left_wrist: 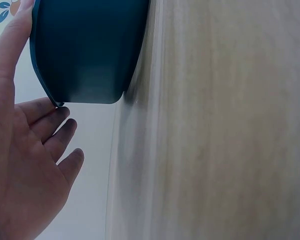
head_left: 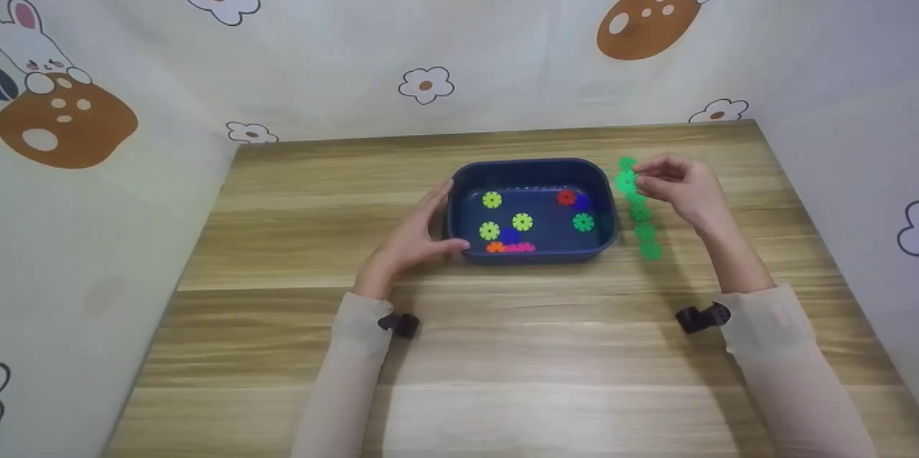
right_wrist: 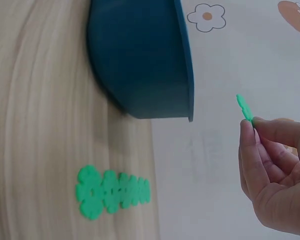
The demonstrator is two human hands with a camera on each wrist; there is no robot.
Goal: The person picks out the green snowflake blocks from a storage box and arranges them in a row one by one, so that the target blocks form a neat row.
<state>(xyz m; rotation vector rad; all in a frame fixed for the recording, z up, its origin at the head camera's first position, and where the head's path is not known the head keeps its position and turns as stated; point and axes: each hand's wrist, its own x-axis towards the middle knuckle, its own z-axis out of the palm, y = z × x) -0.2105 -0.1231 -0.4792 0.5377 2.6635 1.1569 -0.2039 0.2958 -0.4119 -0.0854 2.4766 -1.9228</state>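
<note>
A dark blue plastic box (head_left: pixel 531 257) stands on the table, with loose notched flower-shaped discs inside. My left hand (head_left: pixel 416 235) rests against its left end, thumb at the front corner and fingers along the side. In the left wrist view those fingers (left_wrist: pixel 55 120) are loosely spread, only touching the rim. My right hand (head_left: pixel 686 189) is raised right of the box, pinching a green flower disc (right_wrist: pixel 244 107) between thumb and fingertips. Beneath it, a row of green flower discs (head_left: pixel 645 232) lies on the table beside the box's right end.
Inside the box are several yellow-green discs (head_left: pixel 522 222), a red disc (head_left: pixel 566 197), a green disc (head_left: pixel 583 222), blue ones, an orange disc (head_left: pixel 495 248) and pink pieces (head_left: pixel 523 248). A patterned cloth (head_left: pixel 502 34) walls the wooden table (head_left: pixel 502 343) behind and at the sides.
</note>
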